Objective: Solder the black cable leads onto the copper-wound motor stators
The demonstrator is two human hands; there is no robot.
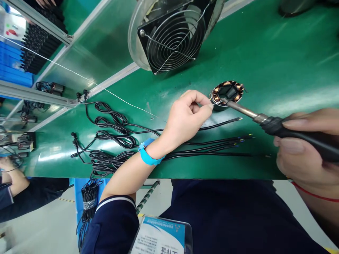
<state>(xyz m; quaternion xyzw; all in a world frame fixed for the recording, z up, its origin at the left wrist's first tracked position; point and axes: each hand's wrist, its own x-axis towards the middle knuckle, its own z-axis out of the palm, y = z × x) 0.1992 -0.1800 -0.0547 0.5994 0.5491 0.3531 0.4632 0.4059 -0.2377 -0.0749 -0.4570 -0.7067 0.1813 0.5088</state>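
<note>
One soldering iron (278, 124) is gripped in the closed right hand (304, 148) at the right edge, its long axis running right to left, with the tip pointed left and slightly far onto the single copper-wound stator (227, 92) on the green bench (278, 63). A thin solder wire (79, 74) is pinched by the left hand (185, 118) beside the stator. One fan (173, 35) is seen at the far side, and several black cables (212, 146), too bundled to be counted exactly, are laid lengthwise left to right.

Badge card (161, 236): print upside down, unreadable.
</note>
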